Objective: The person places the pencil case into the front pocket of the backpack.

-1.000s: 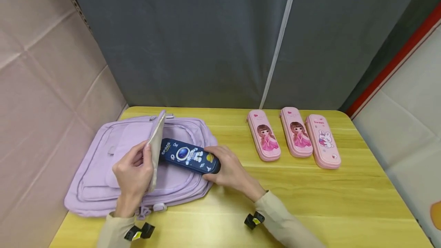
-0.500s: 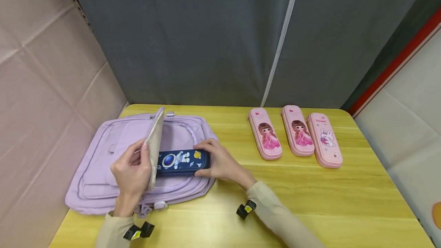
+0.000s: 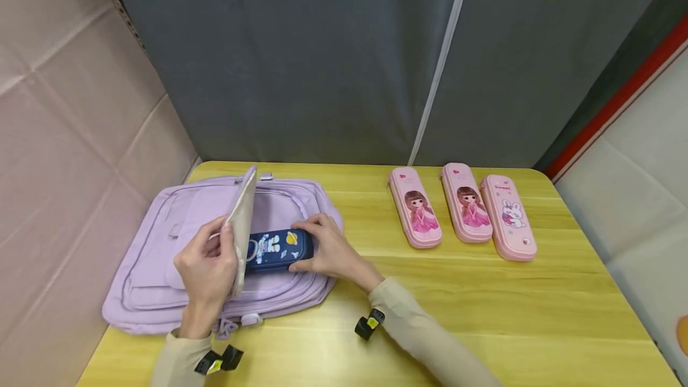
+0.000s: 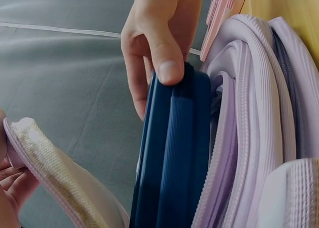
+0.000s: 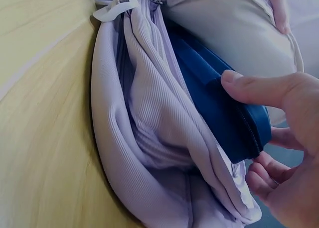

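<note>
A lilac backpack lies flat on the left of the yellow table. My left hand pinches its cream-lined flap and holds it raised. My right hand grips the right end of a navy astronaut pencil case, whose left part is hidden behind the flap, inside the opening. In the left wrist view the right thumb sits on the case's edge, with the flap at lower left. In the right wrist view the case lies between the backpack's layers.
Three pink pencil cases lie side by side at the table's back right: two with a doll picture and one with a rabbit. A cardboard wall stands at left, a grey curtain behind the table.
My right hand has pushed the navy case to the left, deeper behind the raised flap, so less of it shows. The left hand and flap have stayed put.
</note>
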A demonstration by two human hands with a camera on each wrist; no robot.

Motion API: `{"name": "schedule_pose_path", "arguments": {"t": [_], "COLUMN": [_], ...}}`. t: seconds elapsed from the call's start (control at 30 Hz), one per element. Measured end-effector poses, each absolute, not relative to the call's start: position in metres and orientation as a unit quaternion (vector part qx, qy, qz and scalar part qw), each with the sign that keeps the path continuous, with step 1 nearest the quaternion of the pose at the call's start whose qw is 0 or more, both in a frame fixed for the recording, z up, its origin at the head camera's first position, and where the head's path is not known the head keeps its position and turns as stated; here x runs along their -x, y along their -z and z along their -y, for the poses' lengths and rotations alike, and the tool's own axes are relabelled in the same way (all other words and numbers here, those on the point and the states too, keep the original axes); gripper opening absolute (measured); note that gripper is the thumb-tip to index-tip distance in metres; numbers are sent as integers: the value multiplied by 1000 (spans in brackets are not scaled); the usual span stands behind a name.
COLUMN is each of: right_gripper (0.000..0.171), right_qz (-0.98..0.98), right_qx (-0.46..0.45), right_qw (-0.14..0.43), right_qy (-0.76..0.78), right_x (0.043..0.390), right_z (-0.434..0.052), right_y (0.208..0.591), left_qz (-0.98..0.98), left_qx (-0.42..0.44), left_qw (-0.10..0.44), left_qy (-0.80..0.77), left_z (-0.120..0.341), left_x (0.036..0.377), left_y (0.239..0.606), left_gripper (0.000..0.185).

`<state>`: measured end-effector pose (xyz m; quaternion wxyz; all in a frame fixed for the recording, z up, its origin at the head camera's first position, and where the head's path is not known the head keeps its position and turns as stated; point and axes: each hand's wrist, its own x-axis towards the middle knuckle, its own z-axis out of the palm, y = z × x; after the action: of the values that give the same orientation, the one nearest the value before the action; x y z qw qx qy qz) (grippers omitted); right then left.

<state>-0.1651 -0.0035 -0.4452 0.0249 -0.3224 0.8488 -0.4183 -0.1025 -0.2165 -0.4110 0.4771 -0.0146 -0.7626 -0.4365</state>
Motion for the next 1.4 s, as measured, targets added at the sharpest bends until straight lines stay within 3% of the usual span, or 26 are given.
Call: {"name": "schedule_pose_path", "arguments": {"t": [0.5, 0.97, 1.4], "right_gripper": [79, 66, 61], "right_qz": [-853, -839, -816], "right_qx": [353, 372, 325], "right_qw": [18, 64, 111], "right_qy": [383, 391, 464], "right_x": [164, 163, 158], "right_z": [26, 36, 43], "right_y": [458, 457, 458], "left_qz": [756, 755, 753], "left_qx": [0, -1, 1], "left_qw": [476, 469, 468], "left_qy": [449, 458, 462], "left_z": [217, 216, 218], "left_x": [105, 104, 104], "left_y": [411, 410, 413], "left_gripper": [13, 13, 13]}}
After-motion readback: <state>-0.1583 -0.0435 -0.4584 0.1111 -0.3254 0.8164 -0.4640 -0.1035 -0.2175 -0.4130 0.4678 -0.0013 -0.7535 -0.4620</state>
